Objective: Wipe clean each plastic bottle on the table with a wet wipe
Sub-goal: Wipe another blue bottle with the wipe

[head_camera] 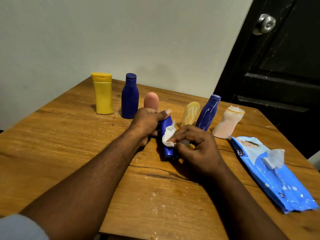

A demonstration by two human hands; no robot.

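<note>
My left hand (147, 122) grips a small blue bottle (166, 135), held tilted with its cap end down on the wooden table (69, 135). My right hand (195, 148) pinches a crumpled white wet wipe (168, 137) against the bottle's side. Behind stand a yellow bottle (103, 93), a dark blue bottle (129, 96) and a pink bottle (151, 101), partly hidden by my left hand. Further right stand a pale yellow bottle (190, 114), a blue bottle with white smears (208, 113) and a pale pink bottle (227, 124).
A blue wet wipe pack (277, 177) lies at the table's right side with a wipe sticking out of its opening. A dark door (277, 75) with a metal knob stands behind the table's right corner. A pale wall runs behind the bottles.
</note>
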